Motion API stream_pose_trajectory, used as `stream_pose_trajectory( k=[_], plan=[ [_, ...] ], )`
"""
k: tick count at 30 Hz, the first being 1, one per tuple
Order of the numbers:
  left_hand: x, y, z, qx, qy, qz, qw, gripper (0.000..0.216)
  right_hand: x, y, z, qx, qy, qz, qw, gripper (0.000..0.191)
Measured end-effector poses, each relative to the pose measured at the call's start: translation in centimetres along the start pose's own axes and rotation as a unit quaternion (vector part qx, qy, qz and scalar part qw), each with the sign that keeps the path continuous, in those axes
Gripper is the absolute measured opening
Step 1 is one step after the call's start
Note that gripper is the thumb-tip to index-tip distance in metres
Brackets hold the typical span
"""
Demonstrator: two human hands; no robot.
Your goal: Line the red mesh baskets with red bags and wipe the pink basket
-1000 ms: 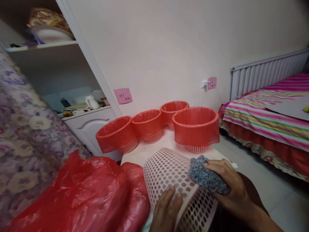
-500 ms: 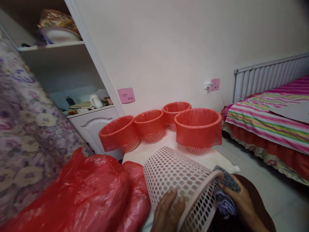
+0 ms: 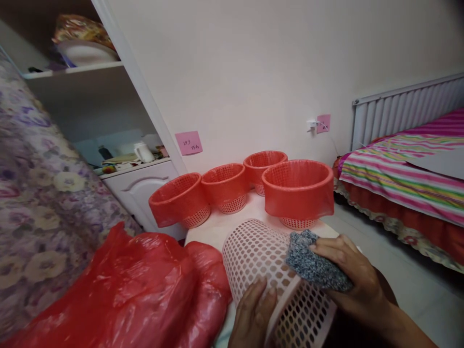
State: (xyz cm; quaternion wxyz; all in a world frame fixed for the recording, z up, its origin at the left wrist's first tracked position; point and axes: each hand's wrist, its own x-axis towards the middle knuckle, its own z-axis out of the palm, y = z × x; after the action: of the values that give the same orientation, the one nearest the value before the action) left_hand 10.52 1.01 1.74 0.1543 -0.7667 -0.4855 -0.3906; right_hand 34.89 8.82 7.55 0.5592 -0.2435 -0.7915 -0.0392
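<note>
A pale pink perforated basket [image 3: 261, 258] lies on its side at the near edge of a small table [image 3: 221, 224]. My left hand [image 3: 253, 314] grips its lower side from below. My right hand [image 3: 351, 278] presses a grey fuzzy cloth [image 3: 311, 261] against the basket's upper wall, near its rim. Behind it stand several similar baskets lined with red plastic bags: one at the left [image 3: 179, 200], one in the middle [image 3: 224, 186], one at the back [image 3: 264, 164] and the largest at the right [image 3: 297, 188].
A heap of red plastic bags [image 3: 126, 295] lies to the left of the basket. A floral covered surface [image 3: 39, 193] rises at far left, with a white cabinet [image 3: 137, 186] behind it. A bed with a striped cover [image 3: 402, 174] and a radiator [image 3: 402, 113] stand at right.
My right hand with the cloth went down to the basket's rim half a second ago and has come back up onto the basket's upper wall. The left hand keeps its hold.
</note>
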Motion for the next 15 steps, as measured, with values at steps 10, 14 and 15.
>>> stream_pose_trajectory(
  k=[10, 14, 15],
  plan=[
    [-0.3, -1.4, -0.3, 0.015, -0.006, 0.035, 0.999, 0.05, -10.6, 5.7, 2.3, 0.132, 0.058, 0.559, 0.817, 0.048],
    [-0.4, -3.5, -1.5, 0.076, -0.049, 0.136, 0.987, 0.051, -13.1, 5.9, 4.0, 0.299, 0.08, 0.635, 0.708, 0.052],
    [-0.5, -3.6, -1.7, 0.08, -0.048, 0.15, 0.984, 0.05, -13.1, 6.0, 4.1, 0.289, 0.093, 0.637, 0.709, 0.053]
  ],
)
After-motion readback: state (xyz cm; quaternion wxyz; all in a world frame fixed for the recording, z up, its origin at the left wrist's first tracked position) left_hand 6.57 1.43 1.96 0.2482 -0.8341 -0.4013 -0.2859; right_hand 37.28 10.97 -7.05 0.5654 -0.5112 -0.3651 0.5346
